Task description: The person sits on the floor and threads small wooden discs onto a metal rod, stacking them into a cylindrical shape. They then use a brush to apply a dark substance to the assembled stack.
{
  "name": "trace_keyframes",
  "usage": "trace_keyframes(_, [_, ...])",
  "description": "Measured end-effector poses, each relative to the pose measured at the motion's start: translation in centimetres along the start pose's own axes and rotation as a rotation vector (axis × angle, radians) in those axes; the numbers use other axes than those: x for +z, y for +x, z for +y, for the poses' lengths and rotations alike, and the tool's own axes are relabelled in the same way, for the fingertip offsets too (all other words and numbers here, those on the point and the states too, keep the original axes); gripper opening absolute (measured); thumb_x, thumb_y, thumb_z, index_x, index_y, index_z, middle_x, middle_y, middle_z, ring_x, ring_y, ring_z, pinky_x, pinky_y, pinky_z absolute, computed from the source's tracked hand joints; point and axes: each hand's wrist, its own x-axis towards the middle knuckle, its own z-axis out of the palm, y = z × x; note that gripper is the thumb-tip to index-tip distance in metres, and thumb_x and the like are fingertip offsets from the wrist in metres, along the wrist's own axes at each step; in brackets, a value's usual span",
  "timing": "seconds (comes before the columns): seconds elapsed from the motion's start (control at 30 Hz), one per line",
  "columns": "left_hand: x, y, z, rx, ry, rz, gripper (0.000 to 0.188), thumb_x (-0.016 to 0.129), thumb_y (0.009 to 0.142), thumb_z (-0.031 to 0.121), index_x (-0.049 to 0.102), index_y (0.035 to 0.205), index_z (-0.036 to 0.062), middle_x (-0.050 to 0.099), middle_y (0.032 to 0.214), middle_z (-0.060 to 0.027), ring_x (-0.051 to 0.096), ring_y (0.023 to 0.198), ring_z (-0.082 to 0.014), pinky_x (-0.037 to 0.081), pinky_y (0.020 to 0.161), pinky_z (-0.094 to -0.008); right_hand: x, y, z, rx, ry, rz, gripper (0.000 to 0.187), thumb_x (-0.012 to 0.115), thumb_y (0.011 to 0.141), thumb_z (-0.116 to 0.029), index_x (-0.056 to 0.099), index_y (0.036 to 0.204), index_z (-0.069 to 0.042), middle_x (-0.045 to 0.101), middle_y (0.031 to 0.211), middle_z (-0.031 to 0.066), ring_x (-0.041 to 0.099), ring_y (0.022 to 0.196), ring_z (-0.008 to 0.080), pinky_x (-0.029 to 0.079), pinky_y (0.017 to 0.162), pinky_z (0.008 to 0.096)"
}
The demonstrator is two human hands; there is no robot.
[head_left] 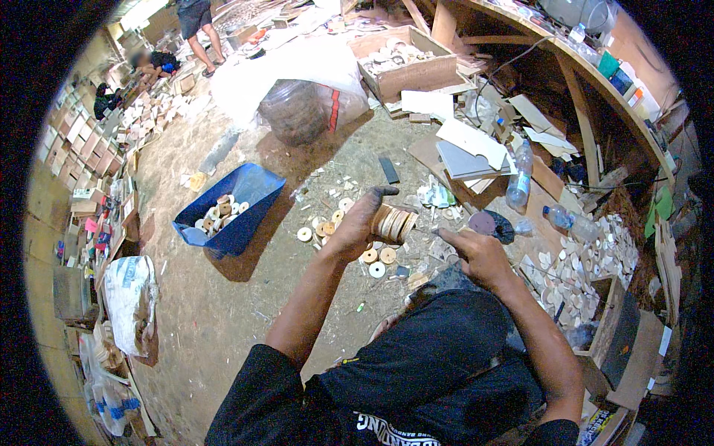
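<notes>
My left hand [352, 232] is closed around a short stack of round wooden discs [393, 224], which lies on its side just above the floor. Close to the right end of that stack is my right hand [482, 258], its fingers curled and one pointing toward the discs. Something thin seems to run between them, too small to make out. Below and beside my left hand, loose wooden rings [324, 226] with centre holes lie on the ground. A blue scoop-shaped bin [239, 239] to the left holds more discs.
A large white sack [245, 93] and a wooden crate of offcuts [405, 78] stand ahead. To the right are plastic bottles [519, 178], flat boards [467, 141] and heaped wood scraps [610, 249]. Another white sack [130, 305] sits left. Far off, a person stands [197, 26].
</notes>
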Motion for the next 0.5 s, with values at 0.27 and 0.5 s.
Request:
trace_keyframes(0.27, [3.0,0.3,-1.6,0.195,-0.504,0.140,0.052,0.035,0.097,0.053,0.045,0.122,0.0090,0.050,0.133,-0.0118,0.053,0.116,-0.0264,0.045,0.096,-0.0434,0.4,0.4,0.1,0.030,0.162,0.261,0.024,0.058,0.081,-0.005,0.064,0.105,-0.003,0.066,0.094,0.0190,0.063,0.082,0.0366,0.051,0.072,0.0430])
trace_keyframes(0.5, [1.5,1.1,0.8,0.096,-0.237,-0.146,0.046,0.047,0.098,0.034,0.047,0.135,0.0070,0.050,0.135,-0.0066,0.053,0.117,-0.0205,0.043,0.100,-0.0373,-0.2,0.7,0.7,-0.072,0.145,0.421,0.015,0.060,0.081,-0.007,0.063,0.095,-0.003,0.063,0.079,0.0180,0.061,0.068,0.0374,0.049,0.063,0.0452])
